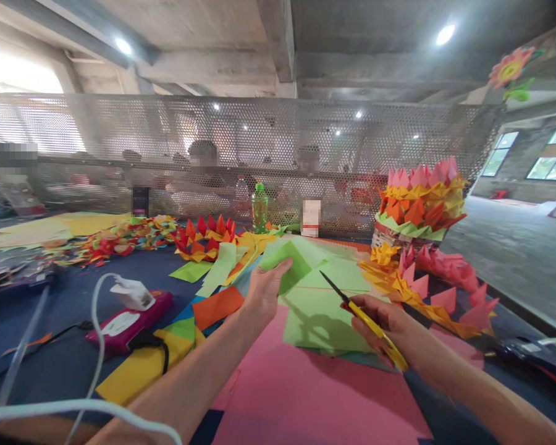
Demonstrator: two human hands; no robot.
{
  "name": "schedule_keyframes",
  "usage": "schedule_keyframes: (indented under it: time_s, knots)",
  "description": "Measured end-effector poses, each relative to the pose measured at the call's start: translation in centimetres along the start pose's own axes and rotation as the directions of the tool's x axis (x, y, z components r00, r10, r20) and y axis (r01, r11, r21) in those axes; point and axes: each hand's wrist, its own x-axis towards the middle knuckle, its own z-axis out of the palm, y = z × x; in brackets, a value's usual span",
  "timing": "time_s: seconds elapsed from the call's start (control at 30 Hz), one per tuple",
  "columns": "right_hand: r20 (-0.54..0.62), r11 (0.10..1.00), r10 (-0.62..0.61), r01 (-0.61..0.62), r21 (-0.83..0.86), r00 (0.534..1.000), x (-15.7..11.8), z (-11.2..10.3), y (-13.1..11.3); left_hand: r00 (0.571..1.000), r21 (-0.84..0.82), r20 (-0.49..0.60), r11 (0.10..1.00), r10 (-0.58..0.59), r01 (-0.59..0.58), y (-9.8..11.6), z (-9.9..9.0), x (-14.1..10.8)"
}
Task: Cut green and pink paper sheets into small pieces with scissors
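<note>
My left hand [267, 285] is closed on a folded piece of green paper [293, 267], held above the middle of the table. To its right, my right hand [383, 321] grips yellow-handled scissors [370, 322], whose dark blades point up and left toward the green paper without touching it. The blades look closed together. Under both hands lie light green sheets [322, 321], on top of large pink sheets [306, 395]. An orange paper piece [219, 307] lies beside my left wrist.
A magenta power strip [132, 321] with a white plug and cables sits left. Behind stand a green bottle [259, 209] and a red paper ring [206, 238]. Folded paper petals [426, 290] and a layered paper basket [419, 201] are at right. Perforated screen [269, 136] behind.
</note>
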Motion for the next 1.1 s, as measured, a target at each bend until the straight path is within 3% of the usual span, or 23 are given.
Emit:
schedule_keyframes:
  time_s: [0.13,0.33,0.73,1.1]
  knots:
    - [0.081,0.995,-0.095,0.096,-0.008,0.992,0.0,0.4,0.3,1.0,0.015,-0.025,1.0,-0.009,0.01,-0.1,0.2,-0.2]
    - [0.053,0.99,-0.14,0.14,0.0,0.989,-0.5,0.5,0.0,0.999,-0.021,0.025,0.999,-0.034,0.034,0.1,0.7,-1.0]
    - [0.068,0.995,-0.067,0.071,-0.068,0.995,-1.5,0.5,-1.3,0.996,-0.047,0.075,0.997,-0.055,0.058,0.2,1.0,-1.8]
    - [0.08,0.99,-0.122,0.128,-0.065,0.989,-0.8,0.3,-0.3,0.968,-0.04,0.14,0.976,-0.209,0.216,-0.3,1.8,-3.1]
